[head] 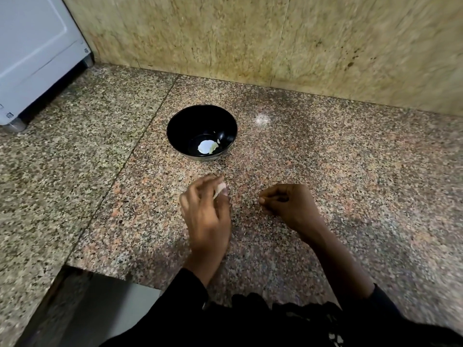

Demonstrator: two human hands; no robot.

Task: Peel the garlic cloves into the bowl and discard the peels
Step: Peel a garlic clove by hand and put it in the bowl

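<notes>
- Dark sleeves [263,321] cover both forearms at the near edge of the speckled pink-grey granite table [350,171].
- The left hand [205,216] pinches a small pale garlic clove [220,189] with papery skin between thumb and fingers [200,186], above the table.
- The right hand [288,204] is curled, thumb against forefinger; whether it holds a bit of peel, I cannot tell.
- Further back, a round black bowl [180,126] stands on the table, holding one peeled white clove [208,147].
- A yellowish stone wall [250,33] rises behind, with a white appliance [32,51] far left.
</notes>
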